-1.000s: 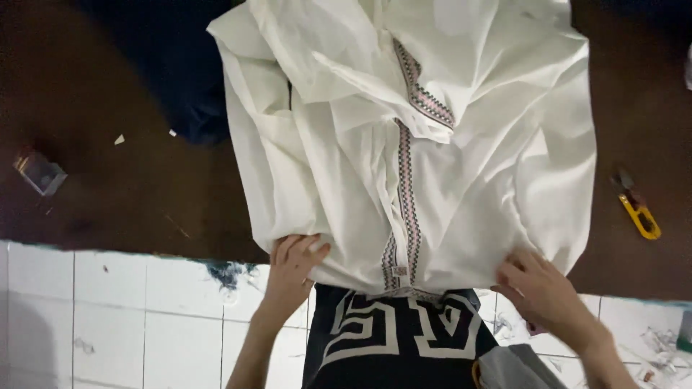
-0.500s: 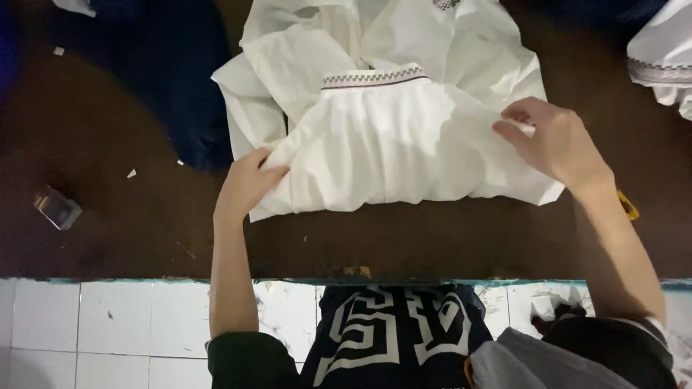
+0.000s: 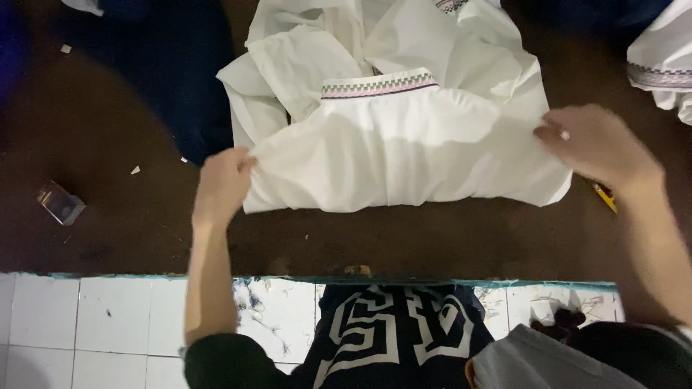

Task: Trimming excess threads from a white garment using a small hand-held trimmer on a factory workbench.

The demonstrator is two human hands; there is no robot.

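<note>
Both hands — left [image 3: 222, 184], right [image 3: 595, 144] — gripping folded white garment [image 3: 404, 155], brown table [image 3: 108, 216]

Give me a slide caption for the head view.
Left hand and right hand grip the side edges of a folded white garment on a dark brown table.

Bare forearms, dark sleeves — white-patterned navy shirt [image 3: 393, 328]

We see what may be one small rectangular packet [image 3: 60, 203], silvery and dark. It lies on the brown worktop [image 3: 122, 238], far left.
</note>
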